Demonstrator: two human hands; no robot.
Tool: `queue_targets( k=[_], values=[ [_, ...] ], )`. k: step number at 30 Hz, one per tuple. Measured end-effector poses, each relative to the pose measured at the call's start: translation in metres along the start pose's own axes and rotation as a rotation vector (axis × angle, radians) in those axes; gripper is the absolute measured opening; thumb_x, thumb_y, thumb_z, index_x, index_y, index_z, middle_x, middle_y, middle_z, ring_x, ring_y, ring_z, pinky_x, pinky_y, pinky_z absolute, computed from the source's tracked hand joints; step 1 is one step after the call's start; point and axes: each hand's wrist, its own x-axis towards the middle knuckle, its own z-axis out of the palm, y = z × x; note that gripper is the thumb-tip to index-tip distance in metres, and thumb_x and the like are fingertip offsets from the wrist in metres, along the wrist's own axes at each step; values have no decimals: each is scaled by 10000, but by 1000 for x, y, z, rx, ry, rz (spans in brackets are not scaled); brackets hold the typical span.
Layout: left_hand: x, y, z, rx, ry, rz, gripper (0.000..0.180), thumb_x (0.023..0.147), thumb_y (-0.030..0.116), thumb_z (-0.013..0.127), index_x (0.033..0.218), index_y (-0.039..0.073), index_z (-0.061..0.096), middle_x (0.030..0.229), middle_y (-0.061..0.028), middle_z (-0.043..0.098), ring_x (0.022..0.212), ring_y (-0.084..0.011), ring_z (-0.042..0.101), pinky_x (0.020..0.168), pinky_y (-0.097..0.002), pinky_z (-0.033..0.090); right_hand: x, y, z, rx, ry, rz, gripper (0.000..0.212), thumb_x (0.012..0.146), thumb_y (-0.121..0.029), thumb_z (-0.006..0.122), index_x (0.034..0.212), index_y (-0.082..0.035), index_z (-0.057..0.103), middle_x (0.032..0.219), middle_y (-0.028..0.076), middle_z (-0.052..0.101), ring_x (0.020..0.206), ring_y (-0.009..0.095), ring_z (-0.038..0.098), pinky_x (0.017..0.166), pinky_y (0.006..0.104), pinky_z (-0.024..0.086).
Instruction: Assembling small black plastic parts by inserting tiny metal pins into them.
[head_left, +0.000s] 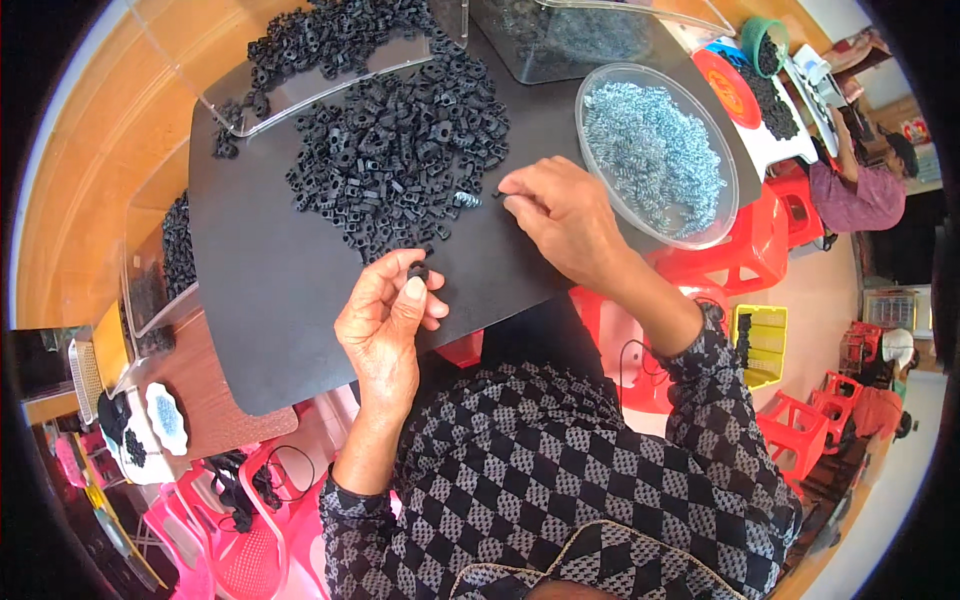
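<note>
My left hand (385,310), above the near edge of the dark table (270,330), pinches a small black plastic part (418,270) between thumb and fingers. To its right, my right hand (562,215) is closed at the fingertips on a tiny dark piece (498,194), mostly hidden by the fingers. A few silvery coil springs (466,200) lie on the table just left of those fingertips. Beyond my left hand spreads a heap of similar black plastic parts (400,150), some with round holes. A round clear tub (735,190) full of small springs stands right of my right hand.
Clear plastic trays (235,125) with more black parts lie at the back and left. Red stools (735,250) and a yellow crate (762,345) stand on the right, pink chairs (250,550) at lower left. Another person (860,190) sits at the far right.
</note>
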Motion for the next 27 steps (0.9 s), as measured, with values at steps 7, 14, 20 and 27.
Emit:
queue_targets(
  k=[7,14,20,27],
  values=[
    [2,5,3,-38,27,-22,179,879,110,608,1020,2,622,803,-63,624,606,-77,554,529,-194,438,7,-9,18,-142,60,-164,212,679,-52,700,868,-34,606,727,72,549,700,261,527,617,360,440],
    [7,9,4,62,22,-17,179,848,123,647,987,12,633,713,-34,610,523,-70,507,464,-191,392,8,-10,22,-190,92,-224,160,673,-45,688,775,-51,566,717,67,529,676,259,516,586,360,437],
    [25,20,6,547,-66,175,303,821,42,630,1123,30,609,1001,-103,658,864,-163,628,762,-271,490,8,-22,13,143,-18,-161,95,711,-14,646,759,-34,566,688,66,538,612,212,530,553,315,427],
    [39,19,10,584,-230,166,236,777,25,642,1013,13,640,920,-130,671,800,-200,652,709,-283,492,3,-27,4,505,-253,195,53,790,-48,634,821,-9,614,711,-11,562,658,40,503,574,216,421]
  ],
)
